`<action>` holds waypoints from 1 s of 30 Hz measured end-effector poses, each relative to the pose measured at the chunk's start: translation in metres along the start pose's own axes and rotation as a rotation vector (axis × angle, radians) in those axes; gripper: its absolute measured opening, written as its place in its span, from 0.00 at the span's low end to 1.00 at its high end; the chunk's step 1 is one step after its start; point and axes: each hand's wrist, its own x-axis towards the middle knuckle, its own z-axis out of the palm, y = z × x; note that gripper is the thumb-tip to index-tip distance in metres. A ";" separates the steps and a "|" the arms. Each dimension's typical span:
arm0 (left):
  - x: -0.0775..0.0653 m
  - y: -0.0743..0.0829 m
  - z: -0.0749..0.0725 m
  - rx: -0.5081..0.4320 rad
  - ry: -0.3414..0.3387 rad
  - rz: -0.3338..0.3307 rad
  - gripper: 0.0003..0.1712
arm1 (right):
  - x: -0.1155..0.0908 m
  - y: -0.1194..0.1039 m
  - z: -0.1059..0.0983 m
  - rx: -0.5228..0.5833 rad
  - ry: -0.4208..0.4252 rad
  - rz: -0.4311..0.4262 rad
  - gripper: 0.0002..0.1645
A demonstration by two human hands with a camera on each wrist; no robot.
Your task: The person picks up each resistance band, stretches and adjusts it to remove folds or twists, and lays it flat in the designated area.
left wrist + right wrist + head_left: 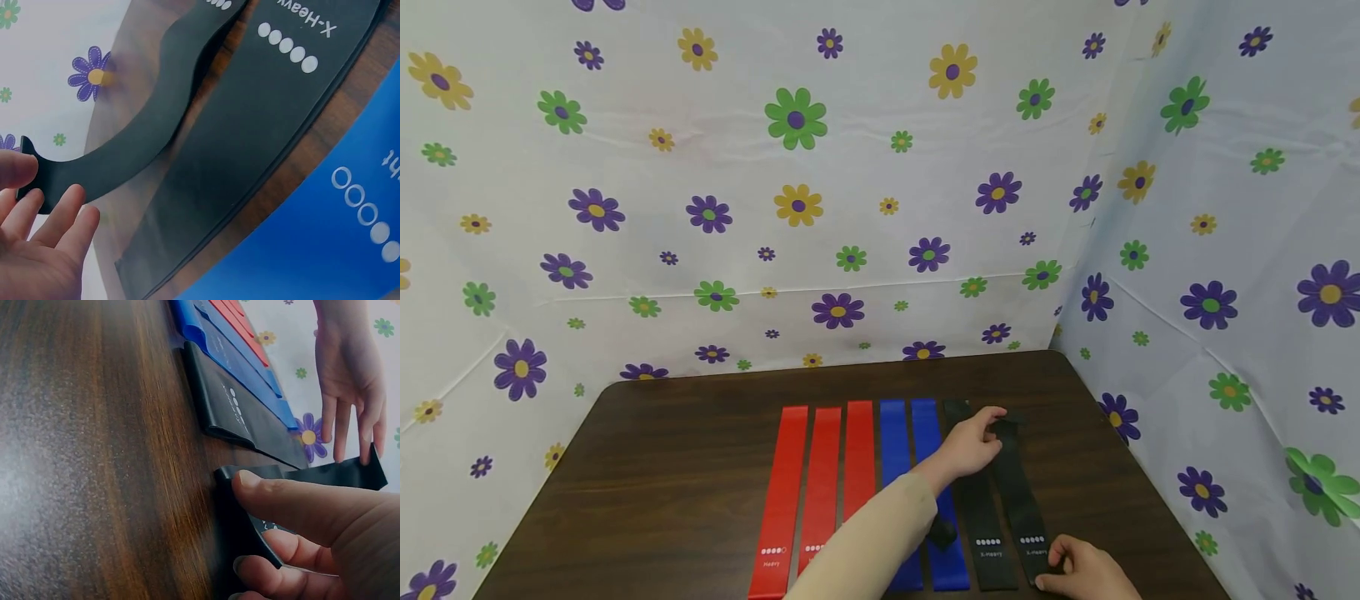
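A black resistance band marked X-Heavy lies at the right end of a row of flat bands. My left hand reaches across to its far end; in the left wrist view the thumb and a finger pinch that end of the band, which is lifted and bends. At the near end, my right hand grips the same band, thumb on top and fingers beneath, as the right wrist view shows. Just left of it lies a second black X-Heavy band, partly under the left hand.
Left of the black bands lie two blue bands and three red bands, partly covered by my left sleeve. All rest on a dark wooden table. Flower-patterned white sheeting stands behind and at the sides.
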 end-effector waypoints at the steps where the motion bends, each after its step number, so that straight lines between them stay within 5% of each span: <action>1: 0.001 0.000 -0.001 0.005 0.003 0.004 0.29 | 0.000 0.000 0.000 0.003 -0.005 -0.004 0.22; 13: 0.005 0.008 -0.009 0.035 -0.015 0.011 0.28 | 0.000 -0.003 0.003 -0.007 0.020 -0.034 0.20; 22: 0.000 -0.001 -0.002 0.110 -0.088 0.004 0.27 | -0.001 -0.002 0.002 -0.009 0.025 -0.049 0.19; 30: -0.005 -0.007 -0.008 0.111 -0.120 -0.020 0.39 | 0.000 0.001 0.000 -0.001 0.019 -0.122 0.15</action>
